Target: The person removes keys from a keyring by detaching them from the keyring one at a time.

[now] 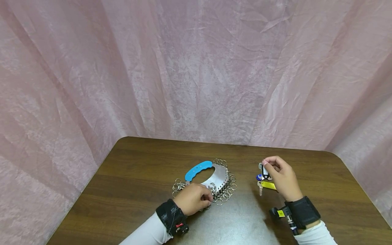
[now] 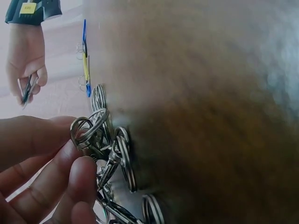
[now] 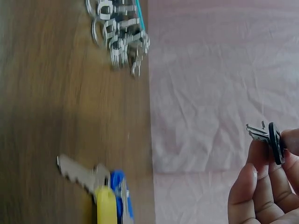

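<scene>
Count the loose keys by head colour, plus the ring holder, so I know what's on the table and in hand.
Black-headed key, held in the right hand: 1
Yellow-tagged key: 1
Blue-tagged key: 1
Blue-handled ring holder, left hand pinching one of its rings: 1
Total: 4

Black-headed key (image 3: 272,138), silver key rings (image 1: 225,190)

Bare desk (image 1: 137,160) runs along the far edge and both near corners. Mid-desk, the ring-fringed key holder (image 1: 214,177) blocks the way; tagged keys (image 1: 264,185) lie nearer the right edge, a narrow gap between.
</scene>
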